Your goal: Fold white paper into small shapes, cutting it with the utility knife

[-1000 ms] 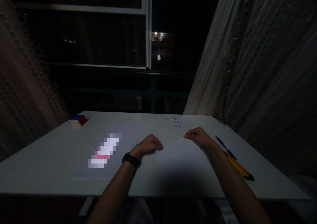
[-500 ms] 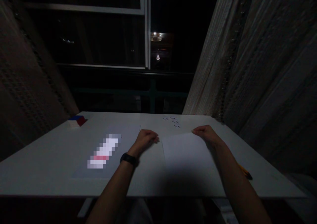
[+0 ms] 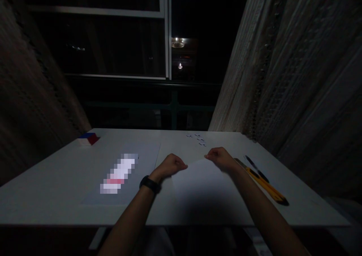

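A white sheet of paper [image 3: 203, 188] lies on the white table [image 3: 56, 188] in front of me, turned at a slight angle. My left hand [image 3: 169, 166], with a black watch on its wrist, is curled and pinches the sheet's far left corner. My right hand [image 3: 222, 158] is curled too and pinches the far right corner. Both forearms reach in from the bottom of the head view.
A yellow utility knife [image 3: 263, 182] and a dark pen [image 3: 256, 168] lie right of my right arm. Another sheet with a blurred patch [image 3: 124, 173] lies to the left. A red-and-blue block [image 3: 88, 138] sits at the far left corner. Small scraps [image 3: 199, 139] lie near the far edge. Curtains hang on both sides.
Both hands have drawn back toward me and a little left, turning the sheet with them. The knife and pen show again beside my right arm.
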A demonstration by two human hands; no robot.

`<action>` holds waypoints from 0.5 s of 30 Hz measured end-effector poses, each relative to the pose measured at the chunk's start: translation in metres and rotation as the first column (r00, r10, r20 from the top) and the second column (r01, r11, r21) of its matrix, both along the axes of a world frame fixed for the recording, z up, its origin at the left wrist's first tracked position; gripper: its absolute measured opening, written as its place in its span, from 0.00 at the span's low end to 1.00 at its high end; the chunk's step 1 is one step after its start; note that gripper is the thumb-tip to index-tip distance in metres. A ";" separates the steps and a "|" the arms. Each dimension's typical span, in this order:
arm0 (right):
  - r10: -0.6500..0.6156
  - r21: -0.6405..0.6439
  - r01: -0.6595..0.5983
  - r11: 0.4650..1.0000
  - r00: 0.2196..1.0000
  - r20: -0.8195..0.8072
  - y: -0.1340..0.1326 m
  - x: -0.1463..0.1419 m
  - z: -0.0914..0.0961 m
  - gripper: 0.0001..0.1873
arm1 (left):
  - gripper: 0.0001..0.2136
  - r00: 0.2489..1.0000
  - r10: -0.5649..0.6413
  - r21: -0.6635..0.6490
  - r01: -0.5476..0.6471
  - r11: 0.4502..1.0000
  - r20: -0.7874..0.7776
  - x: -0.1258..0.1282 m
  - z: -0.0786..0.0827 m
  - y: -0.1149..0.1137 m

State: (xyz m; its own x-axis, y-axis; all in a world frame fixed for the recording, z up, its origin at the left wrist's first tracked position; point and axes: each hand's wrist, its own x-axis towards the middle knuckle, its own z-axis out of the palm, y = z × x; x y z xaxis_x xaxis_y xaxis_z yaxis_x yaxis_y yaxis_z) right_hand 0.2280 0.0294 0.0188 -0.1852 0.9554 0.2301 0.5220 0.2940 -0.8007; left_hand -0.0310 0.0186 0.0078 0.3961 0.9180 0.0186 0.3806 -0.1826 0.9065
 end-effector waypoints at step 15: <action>-0.063 -0.232 -0.165 0.959 0.673 -0.737 0.001 0.011 0.005 0.23 | 0.16 0.833 0.331 -0.013 -0.363 0.932 0.443 -0.006 0.006 0.013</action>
State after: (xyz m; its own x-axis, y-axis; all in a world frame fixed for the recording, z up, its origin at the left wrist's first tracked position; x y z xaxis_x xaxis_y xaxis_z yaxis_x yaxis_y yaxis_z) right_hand 0.2389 0.0308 0.0242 -0.1160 0.9914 0.0604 -0.2741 0.0265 -0.9613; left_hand -0.0370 0.0316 0.0139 -0.0111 0.9835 0.1805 0.0052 -0.1804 0.9836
